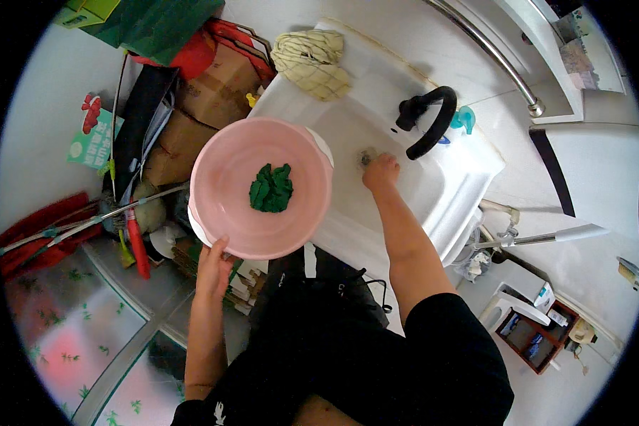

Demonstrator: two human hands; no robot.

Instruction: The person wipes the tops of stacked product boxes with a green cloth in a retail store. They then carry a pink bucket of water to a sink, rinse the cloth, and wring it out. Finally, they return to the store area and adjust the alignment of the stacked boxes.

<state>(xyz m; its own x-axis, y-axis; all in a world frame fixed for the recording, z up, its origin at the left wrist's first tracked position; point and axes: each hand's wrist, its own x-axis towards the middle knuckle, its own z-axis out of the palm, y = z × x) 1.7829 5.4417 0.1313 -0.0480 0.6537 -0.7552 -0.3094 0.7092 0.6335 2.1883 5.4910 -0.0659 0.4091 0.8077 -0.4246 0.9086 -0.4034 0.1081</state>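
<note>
My left hand (216, 270) grips the lower left rim of a pink plastic basin (229, 160), its thumb over the edge. The basin is held level at the left side of a white washbasin (346, 223). A crumpled dark green cloth (271, 188) lies in the middle of its floor. My right hand (382, 171) is down in the washbasin beside the drain (366, 157), below and left of a black curved faucet (441, 120). Its fingers point away from me and are partly hidden, so whether they hold anything cannot be told.
A yellow checked cloth (314, 64) lies bunched on the washbasin's far left corner. Cardboard boxes (218, 88) and a red-handled tool (137, 242) crowd the left. A metal rail (484, 48) runs along the wall. At lower right stands a brown compartmented tray (538, 367) by a toilet.
</note>
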